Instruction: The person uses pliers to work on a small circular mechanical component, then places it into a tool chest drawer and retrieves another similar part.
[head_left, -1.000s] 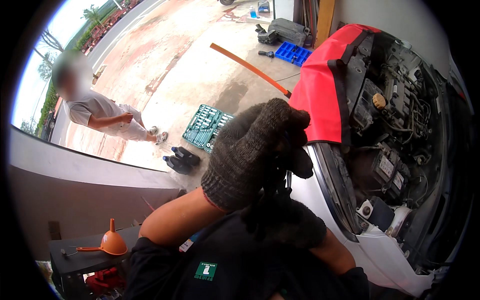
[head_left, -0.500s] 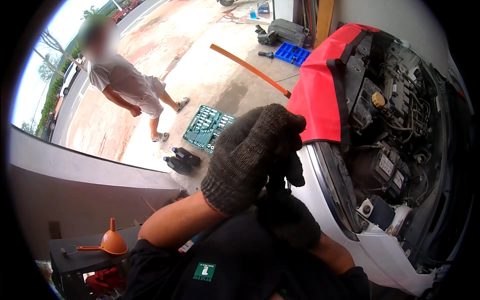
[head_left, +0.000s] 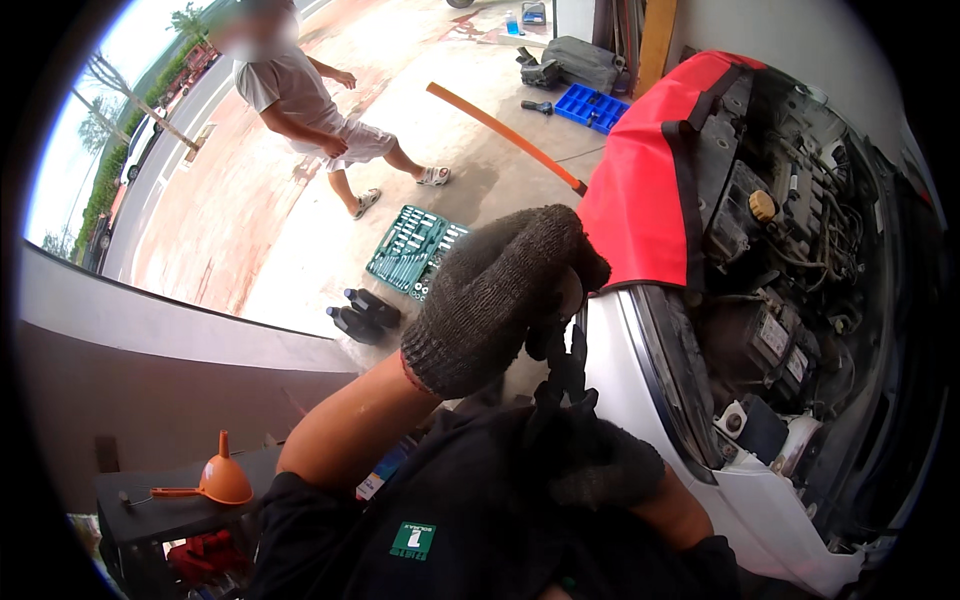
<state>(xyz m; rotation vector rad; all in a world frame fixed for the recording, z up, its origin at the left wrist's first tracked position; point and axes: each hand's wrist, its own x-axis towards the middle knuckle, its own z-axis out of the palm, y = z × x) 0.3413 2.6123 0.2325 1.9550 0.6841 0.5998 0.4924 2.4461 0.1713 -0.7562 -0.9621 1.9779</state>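
Head view: my left hand point(head_left: 495, 300) has fingers clenched on a small dark part point(head_left: 562, 365) just above my right hand point(head_left: 595, 465), whose grip I cannot tell; engine bay point(head_left: 790, 260) beyond looks untouched.

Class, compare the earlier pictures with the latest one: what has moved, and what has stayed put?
The bystander has walked rightwards across the pavement, nearer the socket set. The gloved left hand stays raised over the right hand, gripping a dark part. Car, red cover and funnel unchanged.
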